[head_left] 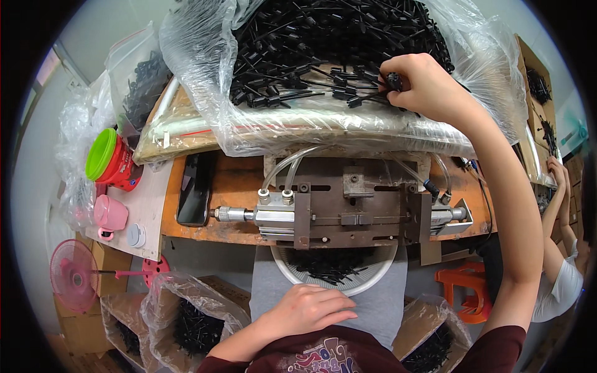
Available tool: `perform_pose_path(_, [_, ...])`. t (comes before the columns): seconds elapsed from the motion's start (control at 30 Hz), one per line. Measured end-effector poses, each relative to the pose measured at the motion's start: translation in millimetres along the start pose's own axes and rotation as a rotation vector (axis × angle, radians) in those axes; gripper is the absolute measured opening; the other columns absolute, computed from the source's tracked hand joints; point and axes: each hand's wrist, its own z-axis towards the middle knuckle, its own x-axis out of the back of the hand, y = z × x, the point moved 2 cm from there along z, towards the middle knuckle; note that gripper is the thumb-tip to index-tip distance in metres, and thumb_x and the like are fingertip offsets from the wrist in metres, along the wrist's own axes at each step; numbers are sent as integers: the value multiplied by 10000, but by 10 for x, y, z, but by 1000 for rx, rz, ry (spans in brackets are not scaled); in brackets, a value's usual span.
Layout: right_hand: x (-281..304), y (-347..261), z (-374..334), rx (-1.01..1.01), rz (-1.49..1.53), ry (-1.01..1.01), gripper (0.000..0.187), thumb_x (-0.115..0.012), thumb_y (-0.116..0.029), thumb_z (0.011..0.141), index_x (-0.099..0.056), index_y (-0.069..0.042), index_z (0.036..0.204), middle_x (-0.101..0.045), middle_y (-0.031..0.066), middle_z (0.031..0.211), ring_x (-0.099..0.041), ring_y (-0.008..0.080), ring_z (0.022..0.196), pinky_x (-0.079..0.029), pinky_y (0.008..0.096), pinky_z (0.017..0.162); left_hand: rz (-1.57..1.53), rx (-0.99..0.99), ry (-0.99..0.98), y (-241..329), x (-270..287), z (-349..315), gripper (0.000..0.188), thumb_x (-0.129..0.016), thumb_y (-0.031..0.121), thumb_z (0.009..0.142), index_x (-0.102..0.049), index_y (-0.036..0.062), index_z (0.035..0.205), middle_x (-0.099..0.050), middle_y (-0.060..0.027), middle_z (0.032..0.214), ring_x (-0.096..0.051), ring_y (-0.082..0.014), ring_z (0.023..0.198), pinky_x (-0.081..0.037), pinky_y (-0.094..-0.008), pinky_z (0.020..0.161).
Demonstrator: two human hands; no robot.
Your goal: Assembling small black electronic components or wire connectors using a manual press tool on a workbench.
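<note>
My right hand (423, 84) reaches up into a big heap of small black plastic cable parts (323, 43) lying in a clear plastic bag (205, 68) at the back of the bench, and its fingers pinch one black piece (393, 81). My left hand (308, 308) rests palm down on my lap, fingers together, touching the rim of a white bowl (367, 285) that holds more black parts. Between the hands sits a metal pneumatic press jig (345, 208) with clear air hoses.
A black phone (194, 189), a red jar with green lid (112, 161), a pink cup (111, 213) and a pink fan (74, 273) are at left. Bagged boxes of black parts (186, 317) stand below. Another person's arm (559, 205) and an orange stool (466, 289) are at right.
</note>
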Motion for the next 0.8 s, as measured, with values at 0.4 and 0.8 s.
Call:
perform_pose_path(0.4, [172, 325, -185, -62, 281, 330, 185, -754, -143, 807, -715, -19, 939, -462, -27, 786, -427, 44, 574, -343, 223, 504, -9, -1, 5, 28, 57, 3, 254, -765, 288, 782, -724, 70, 905, -714, -33, 852, -668, -182, 666, -527, -272, 595])
perform_pose_path(0.8, [-645, -698, -1505, 376, 106, 528, 411, -622, 22, 577, -661, 96, 980, -587, 142, 862, -611, 244, 654, -495, 315, 536, -482, 204, 459, 198, 501, 377, 557, -753, -63, 730, -559, -72, 1252, -578, -227, 1202, -652, -250, 992, -599, -331, 833])
